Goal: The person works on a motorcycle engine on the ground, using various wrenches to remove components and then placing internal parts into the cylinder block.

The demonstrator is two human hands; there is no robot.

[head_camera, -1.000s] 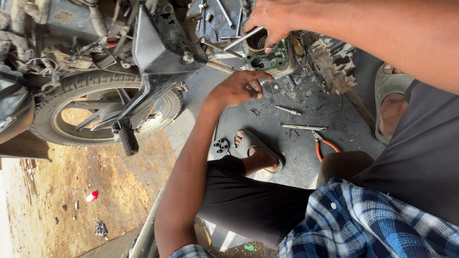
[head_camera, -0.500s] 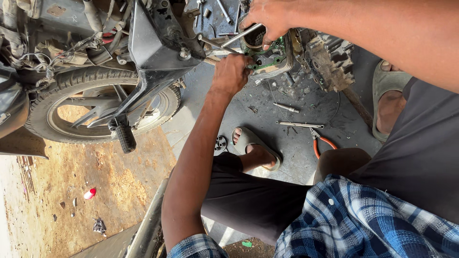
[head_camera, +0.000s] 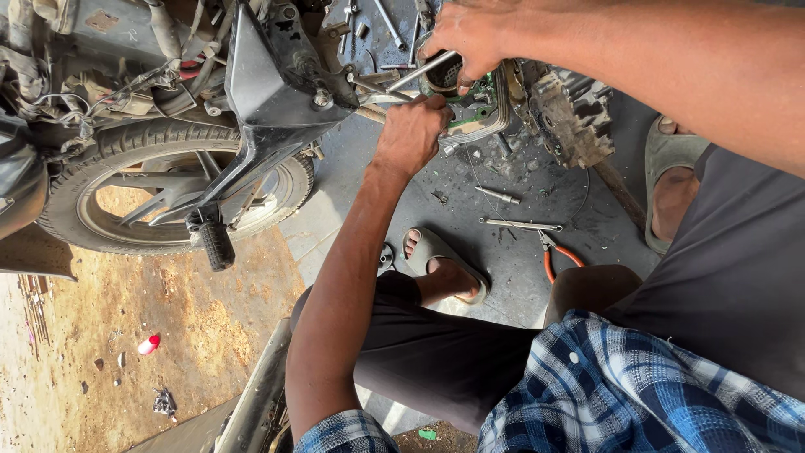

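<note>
Engine cover: a metal casing with a green gasket edge (head_camera: 474, 113), just beyond the left hand's knuckles and under the right hand; it sits by the motorcycle frame, above the concrete floor.
Handling: judged stiff, fairly heavy for its size, likely oily and slippery; the thin gasket looks fragile, so the firm outer rim is the better place to take hold.
Metal rod: a slim bright tool (head_camera: 419, 71) running slantwise from the right hand toward the frame; rigid, light, easy to pinch along the shaft.
Right hand: (head_camera: 474, 38) curled together around the upper end of the rod, fingers closed on it, directly above the cover.
Left hand: (head_camera: 411, 130) fingers bent and pressed against the cover's near edge; whether it clamps anything I cannot tell.
Engine block: grey finned casting (head_camera: 566, 113), just to the right of both hands.
Rear wheel: tyre and spokes (head_camera: 168, 193), well left of the left hand.
Floor tools: orange-handled pliers (head_camera: 553, 256) and a loose bolt (head_camera: 499, 195), below the hands, near a sandalled foot (head_camera: 440, 264).
</note>
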